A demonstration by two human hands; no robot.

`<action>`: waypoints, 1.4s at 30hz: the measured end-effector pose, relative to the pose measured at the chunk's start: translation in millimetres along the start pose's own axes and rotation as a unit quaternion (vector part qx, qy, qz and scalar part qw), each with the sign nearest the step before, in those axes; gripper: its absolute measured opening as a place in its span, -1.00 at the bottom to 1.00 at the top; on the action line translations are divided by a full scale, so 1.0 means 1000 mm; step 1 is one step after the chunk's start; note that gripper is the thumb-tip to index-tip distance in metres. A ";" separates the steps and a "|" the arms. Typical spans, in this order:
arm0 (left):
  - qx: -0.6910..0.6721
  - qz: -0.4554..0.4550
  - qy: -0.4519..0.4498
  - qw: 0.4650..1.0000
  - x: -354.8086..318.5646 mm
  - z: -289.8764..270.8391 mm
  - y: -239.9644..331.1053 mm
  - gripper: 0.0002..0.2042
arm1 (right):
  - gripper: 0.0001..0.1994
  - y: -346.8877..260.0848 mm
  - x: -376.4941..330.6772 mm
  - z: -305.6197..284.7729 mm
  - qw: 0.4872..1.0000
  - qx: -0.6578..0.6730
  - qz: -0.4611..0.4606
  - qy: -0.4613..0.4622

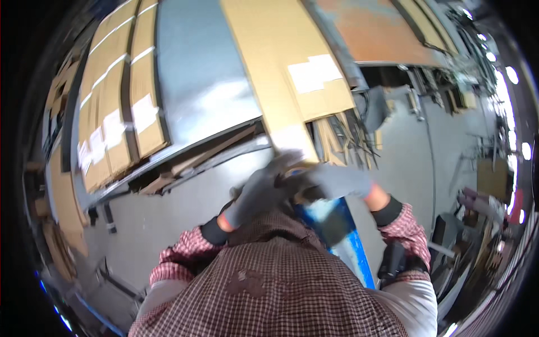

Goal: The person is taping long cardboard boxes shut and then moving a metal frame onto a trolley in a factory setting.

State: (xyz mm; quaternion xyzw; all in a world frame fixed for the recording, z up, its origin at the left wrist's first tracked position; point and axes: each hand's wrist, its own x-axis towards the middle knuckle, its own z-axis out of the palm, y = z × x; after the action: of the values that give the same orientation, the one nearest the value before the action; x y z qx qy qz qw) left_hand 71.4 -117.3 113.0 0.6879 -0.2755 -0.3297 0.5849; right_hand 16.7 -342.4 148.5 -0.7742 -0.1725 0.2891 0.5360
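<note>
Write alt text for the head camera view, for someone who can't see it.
Two hands in grey gloves, left hand and right hand, grip the near end of a long flat cardboard box bearing white labels. It stretches away over a grey metal surface. More cardboard boxes are stacked at left; a blue-edged panel sits below the hands.

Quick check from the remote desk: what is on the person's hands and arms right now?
Both hands wear grey knit work gloves: left hand, right hand. Black cuffs show at the wrists under red-and-white checked shirt sleeves. No markings are readable.
</note>
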 end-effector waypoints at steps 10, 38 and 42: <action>0.152 -0.161 -0.042 0.974 0.058 -0.012 -0.166 -0.57 | -0.82 0.170 0.013 -0.040 0.931 -0.273 0.154 0.185; 0.219 -0.024 -0.116 0.969 0.104 0.043 -0.099 -0.77 | -0.55 0.073 0.001 0.031 0.794 -0.099 0.153 0.580; 0.224 0.049 -0.055 0.972 0.102 0.055 -0.114 -0.65 | -0.75 0.056 0.034 -0.010 0.935 -0.182 0.245 0.182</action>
State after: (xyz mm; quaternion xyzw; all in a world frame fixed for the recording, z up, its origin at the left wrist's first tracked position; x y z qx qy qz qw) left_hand 92.0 -211.0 -18.7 0.7679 -0.4075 -0.2681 0.4151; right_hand 46.7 -351.1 89.9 -0.9159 0.0733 0.2292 0.3212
